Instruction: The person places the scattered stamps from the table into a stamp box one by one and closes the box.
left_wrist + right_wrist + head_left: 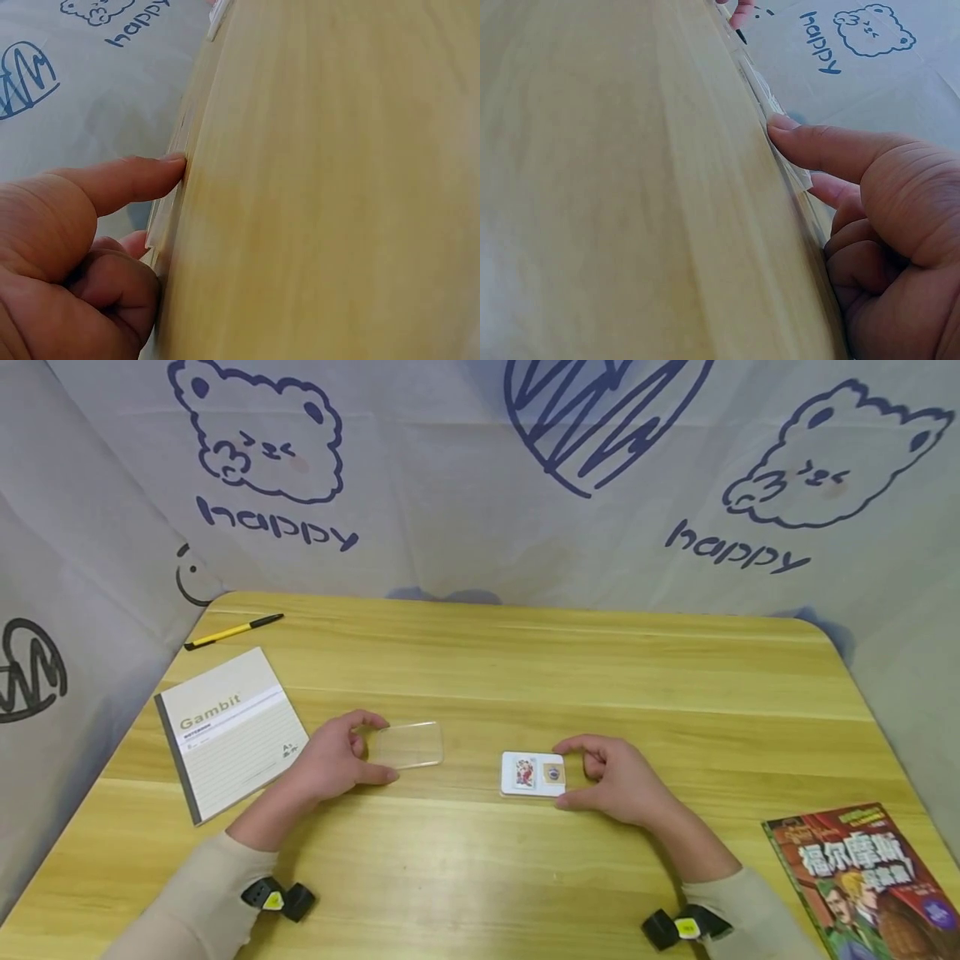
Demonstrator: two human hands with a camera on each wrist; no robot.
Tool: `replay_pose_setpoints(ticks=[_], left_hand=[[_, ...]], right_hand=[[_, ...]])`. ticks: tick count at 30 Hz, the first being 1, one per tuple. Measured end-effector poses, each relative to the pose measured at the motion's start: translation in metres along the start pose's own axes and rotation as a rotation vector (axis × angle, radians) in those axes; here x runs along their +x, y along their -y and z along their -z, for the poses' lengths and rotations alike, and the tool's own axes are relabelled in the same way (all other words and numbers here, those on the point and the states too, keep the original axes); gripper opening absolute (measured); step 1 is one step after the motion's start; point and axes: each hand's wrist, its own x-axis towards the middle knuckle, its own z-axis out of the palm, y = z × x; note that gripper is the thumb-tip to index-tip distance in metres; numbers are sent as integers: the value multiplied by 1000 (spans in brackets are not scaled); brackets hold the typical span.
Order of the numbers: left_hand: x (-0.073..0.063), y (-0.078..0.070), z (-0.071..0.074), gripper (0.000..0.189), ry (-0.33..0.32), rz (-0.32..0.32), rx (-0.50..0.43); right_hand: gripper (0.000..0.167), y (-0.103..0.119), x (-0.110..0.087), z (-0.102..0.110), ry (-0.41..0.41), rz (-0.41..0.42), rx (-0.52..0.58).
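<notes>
In the head view my left hand (337, 762) pinches the left end of a clear plastic lid (412, 745), a thin rectangle with rounded corners, between thumb and index finger. To its right, my right hand (621, 782) grips the right end of a flat white case (534, 774) that has a clear rim and two small stamp-like pictures on top. Both pieces lie low over the wooden table, apart from each other. In the left wrist view the lid (161, 221) shows edge-on beside the thumb. The case's clear edge (801, 174) appears by the thumb in the right wrist view.
A Gambit notebook (232, 727) lies left of the left hand, and a yellow pen (232, 632) with black ends is behind it. At the right front is a colourful book (870, 877). A white cloth (450, 510) with drawings hangs behind the table (480, 860).
</notes>
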Motion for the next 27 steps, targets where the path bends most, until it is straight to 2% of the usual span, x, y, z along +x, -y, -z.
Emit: replay_pose_setpoints(ticks=[7, 13, 17, 27], left_hand=[[0, 3, -6, 66, -26, -18, -11], [-2, 0, -17, 67, -60, -28, -103], [-2, -7, -27, 68, -75, -43, -160], [2, -35, -57, 65, -40, -107, -278]], right_hand=[[59, 0, 0, 0, 0, -8, -7], [59, 0, 0, -1, 5, -6, -6], [59, 0, 0, -1, 4, -3, -5], [59, 1, -1, 0, -2, 0, 0]])
